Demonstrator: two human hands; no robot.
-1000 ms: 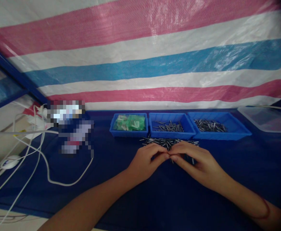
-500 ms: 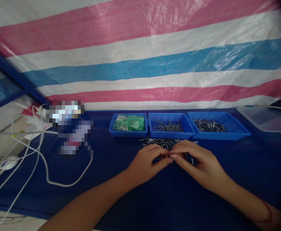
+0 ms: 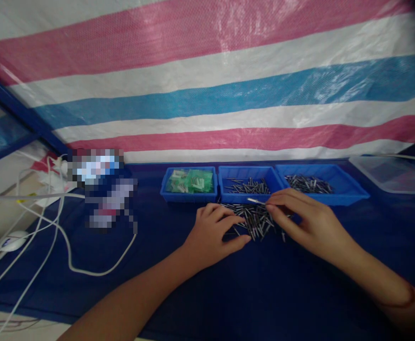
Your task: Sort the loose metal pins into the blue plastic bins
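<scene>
My right hand (image 3: 309, 225) pinches a thin silver metal rod (image 3: 255, 201) between thumb and fingertips. The rod points left, just in front of the middle blue tray (image 3: 234, 198). Below it, a loose pile of similar thin dark and silver metal rods (image 3: 256, 225) lies on the dark blue table surface (image 3: 250, 293). At the pile's left side rests my left hand (image 3: 211, 234), fingers apart and thumb stretched toward the rods, with nothing seen in its grasp. My right hand covers the right part of the pile.
Behind the pile stand three blue trays: the left tray (image 3: 189, 197) holds green-and-clear packets, the middle and right trays (image 3: 349, 193) hold metal rods. A clear plastic lid (image 3: 392, 176) lies at the far right. White cables (image 3: 86, 273) and blurred objects occupy the left.
My hands were together over the pile, fingertips meeting. Now they are apart: my right hand has moved up and right with the rod, and my left hand has opened.
</scene>
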